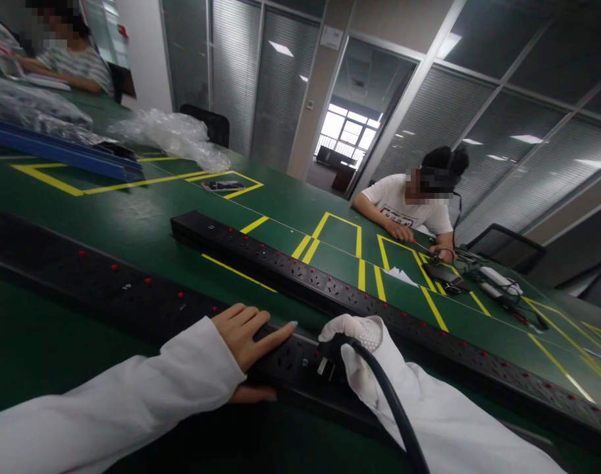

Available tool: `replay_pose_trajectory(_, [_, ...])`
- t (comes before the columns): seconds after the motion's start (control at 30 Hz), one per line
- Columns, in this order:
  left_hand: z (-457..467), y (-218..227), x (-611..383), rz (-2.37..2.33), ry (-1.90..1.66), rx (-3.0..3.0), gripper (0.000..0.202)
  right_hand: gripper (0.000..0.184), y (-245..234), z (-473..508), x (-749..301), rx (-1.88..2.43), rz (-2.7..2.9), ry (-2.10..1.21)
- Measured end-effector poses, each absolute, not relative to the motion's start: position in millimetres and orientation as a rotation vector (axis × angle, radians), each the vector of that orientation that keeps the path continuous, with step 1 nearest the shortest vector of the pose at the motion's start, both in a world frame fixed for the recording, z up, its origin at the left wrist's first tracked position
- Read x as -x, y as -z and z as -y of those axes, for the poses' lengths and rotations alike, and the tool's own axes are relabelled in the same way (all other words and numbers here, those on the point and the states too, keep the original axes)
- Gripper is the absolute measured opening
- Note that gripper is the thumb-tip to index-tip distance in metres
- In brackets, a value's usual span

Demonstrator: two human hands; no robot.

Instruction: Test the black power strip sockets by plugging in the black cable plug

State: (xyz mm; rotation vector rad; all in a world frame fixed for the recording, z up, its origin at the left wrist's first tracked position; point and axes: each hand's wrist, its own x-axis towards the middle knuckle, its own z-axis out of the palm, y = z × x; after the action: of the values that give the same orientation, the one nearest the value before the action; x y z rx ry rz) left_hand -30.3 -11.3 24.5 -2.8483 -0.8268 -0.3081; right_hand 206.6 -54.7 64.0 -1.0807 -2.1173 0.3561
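In front of me a long black power strip point(152, 306) with red lights and sockets runs diagonally across the table. My left hand point(245, 336), bare with a white sleeve, grips it, fingers across the top and thumb at the near side. A white dotted glove covers my right hand point(362, 342), which is closed around a black plug point(336, 347). The plug's metal prongs show just above the strip, near the mark 13, and appear to be outside the sockets. From it a thick black cable point(391, 401) hangs down over my right sleeve.
A second black power strip point(300, 270) lies beyond, roughly parallel. Farther off are a phone point(224, 186), clear plastic wrap point(174, 135) and a blue rail point(58, 151). Across the green table, a person point(418, 204) handles a tool near tangled cables point(507, 299); another person point(73, 59) sits far left.
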Motion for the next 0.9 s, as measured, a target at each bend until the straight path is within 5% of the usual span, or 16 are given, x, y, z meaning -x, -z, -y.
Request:
replay_pose_trajectory(0.37, [10, -19, 31, 0.819, 0.303, 2.795, 0.081, 0.023, -72, 45, -223, 1.022, 2.381, -0.087])
replay_pose_trajectory(0.63, [10, -13, 29, 0.853, 0.350, 2.763, 0.082, 0.019, -74, 43, -220, 0.893, 2.735, 0.715])
replay_pose_trajectory(0.73, [11, -14, 27, 0.905, 0.342, 2.771, 0.084, 0.033, -78, 50, -219, 0.856, 2.820, 0.870])
replay_pose_trajectory(0.9, [19, -13, 3, 0.912, 0.475, 2.762, 0.057, 0.032, -88, 59, -214, 0.979, 2.892, 0.918])
